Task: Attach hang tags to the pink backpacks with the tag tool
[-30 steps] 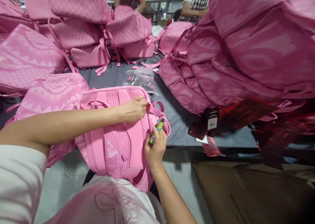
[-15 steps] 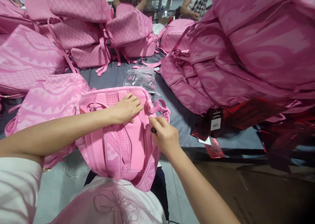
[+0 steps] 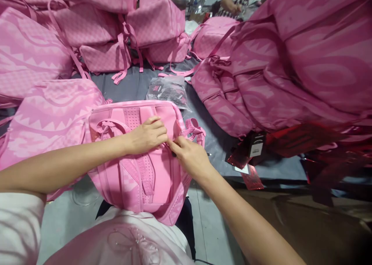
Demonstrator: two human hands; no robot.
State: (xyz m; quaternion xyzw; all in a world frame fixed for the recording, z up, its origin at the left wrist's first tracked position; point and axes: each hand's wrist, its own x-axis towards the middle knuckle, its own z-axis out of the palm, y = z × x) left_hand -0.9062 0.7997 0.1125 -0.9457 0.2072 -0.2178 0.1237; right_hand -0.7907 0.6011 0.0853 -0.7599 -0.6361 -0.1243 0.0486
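A pink backpack [image 3: 162, 179] rests on the table's edge against my body, its padded back panel and straps facing up. My left hand [image 3: 147, 135] lies across the panel with its fingers curled together, gripping the fabric. At its fingertips, my right hand [image 3: 188, 154] is closed, thumb and forefinger pinched at the panel. A slim dark pen-like tool [image 3: 209, 154] is tucked in my right hand; its black end shows under the fingers, and most of it is hidden. What the pinched fingertips hold is too small to make out.
Another pink backpack [image 3: 58, 117] lies at the left. More are piled at the back [image 3: 157, 20] and right [image 3: 252, 90]. A clear plastic bag [image 3: 167, 90] with dark items lies beyond my work. Black tags [image 3: 257, 144] and red foil pieces hang at the right edge. People work across the table.
My right hand has moved left from the bag's side edge to meet my left fingertips. The left fingers, earlier laid flat, are now curled in. My view has shifted slightly.
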